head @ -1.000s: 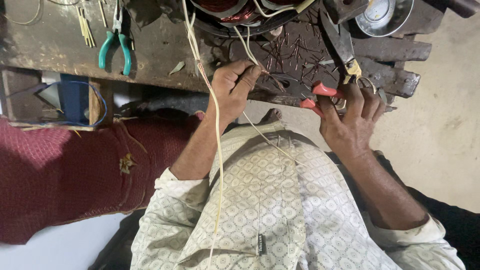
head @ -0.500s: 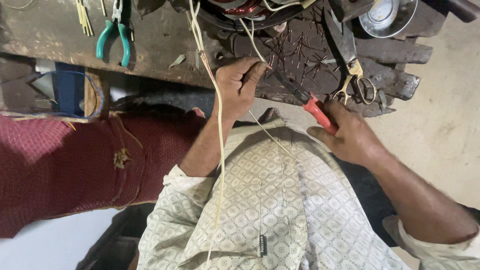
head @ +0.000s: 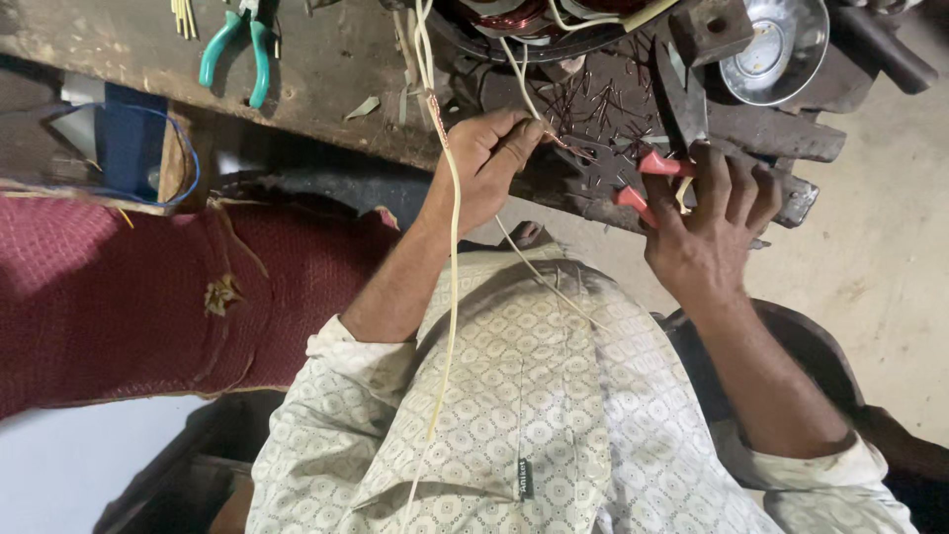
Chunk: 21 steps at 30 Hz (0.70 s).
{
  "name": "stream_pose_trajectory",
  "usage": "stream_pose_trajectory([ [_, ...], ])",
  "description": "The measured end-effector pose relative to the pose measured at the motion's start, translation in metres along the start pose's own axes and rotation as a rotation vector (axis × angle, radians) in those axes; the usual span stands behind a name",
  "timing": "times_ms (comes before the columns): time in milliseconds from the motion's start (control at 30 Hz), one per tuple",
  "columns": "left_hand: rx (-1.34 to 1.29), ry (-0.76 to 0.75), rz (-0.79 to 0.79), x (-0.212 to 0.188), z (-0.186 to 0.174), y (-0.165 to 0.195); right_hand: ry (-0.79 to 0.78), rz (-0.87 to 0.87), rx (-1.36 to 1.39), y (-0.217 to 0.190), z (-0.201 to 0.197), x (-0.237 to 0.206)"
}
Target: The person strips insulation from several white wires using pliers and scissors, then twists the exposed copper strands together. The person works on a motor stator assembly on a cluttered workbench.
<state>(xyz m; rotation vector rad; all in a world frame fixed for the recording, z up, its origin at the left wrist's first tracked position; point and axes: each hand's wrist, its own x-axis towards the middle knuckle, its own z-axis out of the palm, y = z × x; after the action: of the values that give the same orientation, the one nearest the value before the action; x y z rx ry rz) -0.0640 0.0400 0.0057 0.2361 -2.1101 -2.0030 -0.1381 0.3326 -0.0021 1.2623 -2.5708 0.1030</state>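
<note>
My left hand [head: 486,163] pinches a thin cream wire [head: 453,257] near its bare copper end, at the edge of the wooden bench [head: 326,79]. The wire hangs down over my patterned shirt. A second cream wire [head: 539,272] runs from the same hand across my chest. My right hand [head: 707,232] rests on red-handled pliers [head: 657,163] lying at the bench edge, with my fingers spread over the handles and my thumb under the lower one. The pliers' jaws lie hidden among dark metal parts.
A motor winding with copper coils [head: 524,18] sits at the top of the bench, with copper wire scraps [head: 593,109] below it. Green-handled pliers [head: 235,44] lie far left, and a steel bowl [head: 776,44] and a wooden block [head: 712,28] top right. A maroon cloth [head: 148,287] hangs at the left.
My right hand has moved up from my lap to the bench edge with the red-handled pliers, and its fingers have spread. My left hand keeps its pinch on the wire.
</note>
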Motion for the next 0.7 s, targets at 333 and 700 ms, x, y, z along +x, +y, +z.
stream_pose_trajectory([
  [333,0.042,0.009,-0.084,0.003,0.001,0.013,0.085,-0.116,-0.229,0.02,-0.006,0.019],
  [700,0.074,0.07,-0.024,0.002,0.005,0.014,0.135,-0.165,-0.155,0.024,-0.014,0.027],
])
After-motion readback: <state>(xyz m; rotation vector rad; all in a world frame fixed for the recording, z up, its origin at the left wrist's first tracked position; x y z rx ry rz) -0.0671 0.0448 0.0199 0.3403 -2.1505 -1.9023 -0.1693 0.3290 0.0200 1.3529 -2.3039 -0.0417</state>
